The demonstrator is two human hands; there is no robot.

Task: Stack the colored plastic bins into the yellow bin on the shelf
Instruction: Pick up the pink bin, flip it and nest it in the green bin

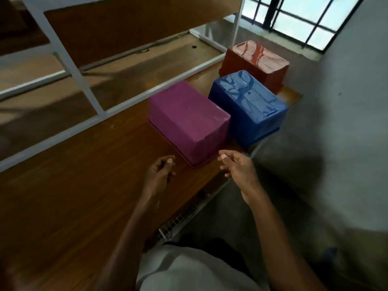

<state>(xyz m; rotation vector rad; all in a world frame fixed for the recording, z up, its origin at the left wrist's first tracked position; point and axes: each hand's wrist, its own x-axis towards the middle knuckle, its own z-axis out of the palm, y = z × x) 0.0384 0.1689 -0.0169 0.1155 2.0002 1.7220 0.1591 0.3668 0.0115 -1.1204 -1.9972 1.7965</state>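
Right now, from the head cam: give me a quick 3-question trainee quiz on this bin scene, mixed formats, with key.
1. True or false: the purple bin stands open side up.
2. Which bin is nearest the window? A) purple B) blue bin C) red bin
3. Fill in: the left hand and right hand hold ____.

Key:
1. False; it lies upside down on the wooden table.
2. C.
3. Nothing; both hover near the purple bin.
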